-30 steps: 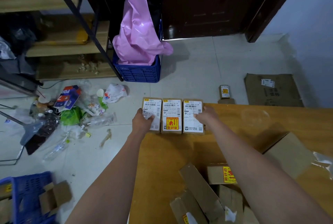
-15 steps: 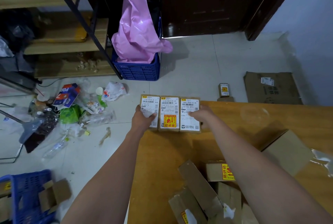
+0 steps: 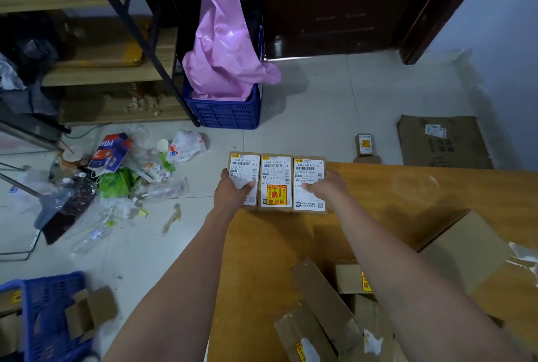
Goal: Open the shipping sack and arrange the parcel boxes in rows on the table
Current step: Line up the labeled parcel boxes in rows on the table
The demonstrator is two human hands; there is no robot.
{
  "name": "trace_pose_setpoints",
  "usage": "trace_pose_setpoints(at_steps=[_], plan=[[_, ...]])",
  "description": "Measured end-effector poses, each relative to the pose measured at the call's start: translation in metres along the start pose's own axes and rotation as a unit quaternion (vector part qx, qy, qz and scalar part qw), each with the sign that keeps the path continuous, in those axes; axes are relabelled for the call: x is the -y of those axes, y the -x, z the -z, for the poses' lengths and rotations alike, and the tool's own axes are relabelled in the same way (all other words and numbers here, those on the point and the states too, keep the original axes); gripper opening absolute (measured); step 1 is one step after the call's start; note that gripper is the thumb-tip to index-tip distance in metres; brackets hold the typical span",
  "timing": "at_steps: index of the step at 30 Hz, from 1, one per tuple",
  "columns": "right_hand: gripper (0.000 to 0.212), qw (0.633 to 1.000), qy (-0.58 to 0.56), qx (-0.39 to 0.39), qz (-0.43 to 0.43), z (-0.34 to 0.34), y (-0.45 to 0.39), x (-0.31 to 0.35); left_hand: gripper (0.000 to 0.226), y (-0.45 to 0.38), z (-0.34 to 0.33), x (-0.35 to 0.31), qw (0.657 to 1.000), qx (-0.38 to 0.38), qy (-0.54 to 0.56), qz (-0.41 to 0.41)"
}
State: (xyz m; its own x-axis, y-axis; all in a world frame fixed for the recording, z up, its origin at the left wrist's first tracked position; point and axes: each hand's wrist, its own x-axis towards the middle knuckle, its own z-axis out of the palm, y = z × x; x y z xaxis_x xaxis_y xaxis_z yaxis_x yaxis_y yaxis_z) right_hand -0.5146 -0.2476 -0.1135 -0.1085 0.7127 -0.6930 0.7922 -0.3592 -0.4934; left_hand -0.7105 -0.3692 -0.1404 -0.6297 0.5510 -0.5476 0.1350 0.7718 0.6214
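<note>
1. 3 parcel boxes in a tight row at table (image 3: 407,187) far-left corner, ~12 o'clock from the person.
2. Left hand (image 3: 231,192) grasps left box (image 3: 244,169); right hand (image 3: 326,189) grasps right box (image 3: 309,169); middle box (image 3: 275,178) squeezed btwn.
3. Risk: row sits at table edge, a push toward 9 or 12 o'clock could tip a box to the floor.
4. Uneven squeeze may skew the row.

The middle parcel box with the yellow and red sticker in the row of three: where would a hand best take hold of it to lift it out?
Judging by its pose, from above, by its two short ends. The middle box lies flat, label up, with the left box and right box tight against its long sides, leaving no finger room there. Thumb on the near end, fingers over the far end at the table edge.
</note>
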Motion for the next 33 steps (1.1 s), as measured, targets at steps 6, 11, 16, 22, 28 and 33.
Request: trace_pose_setpoints(at_steps=[6, 11, 16, 22, 28, 33], plan=[[0.037, 0.999, 0.032, -0.024, 0.019, -0.004, 0.003, -0.001, 0.071, -0.003, 0.0, -0.001, 1.0, 0.003, 0.024, 0.008], [0.04, 0.999, -0.016, -0.049, -0.012, -0.011, 0.006, -0.003, 0.071, -0.002, -0.002, 0.002, 0.999, 0.003, 0.048, 0.003], [0.042, 0.998, -0.034, -0.056, -0.019, -0.015, 0.005, -0.005, 0.067, -0.004, 0.0, 0.006, 0.998, 0.006, 0.069, -0.003], [0.044, 0.996, -0.054, -0.063, -0.026, -0.015, 0.004, -0.007, 0.067, -0.005, 0.001, 0.008, 0.998, -0.002, 0.061, -0.002], [0.044, 0.997, -0.052, -0.06, -0.015, -0.016, -0.003, -0.008, 0.064, -0.006, 0.002, 0.007, 0.999, 0.0, 0.046, 0.003], [0.045, 0.998, -0.043, -0.053, -0.003, -0.015, -0.005, -0.008, 0.064, -0.005, 0.002, 0.004, 0.999, 0.0, 0.039, 0.006]])
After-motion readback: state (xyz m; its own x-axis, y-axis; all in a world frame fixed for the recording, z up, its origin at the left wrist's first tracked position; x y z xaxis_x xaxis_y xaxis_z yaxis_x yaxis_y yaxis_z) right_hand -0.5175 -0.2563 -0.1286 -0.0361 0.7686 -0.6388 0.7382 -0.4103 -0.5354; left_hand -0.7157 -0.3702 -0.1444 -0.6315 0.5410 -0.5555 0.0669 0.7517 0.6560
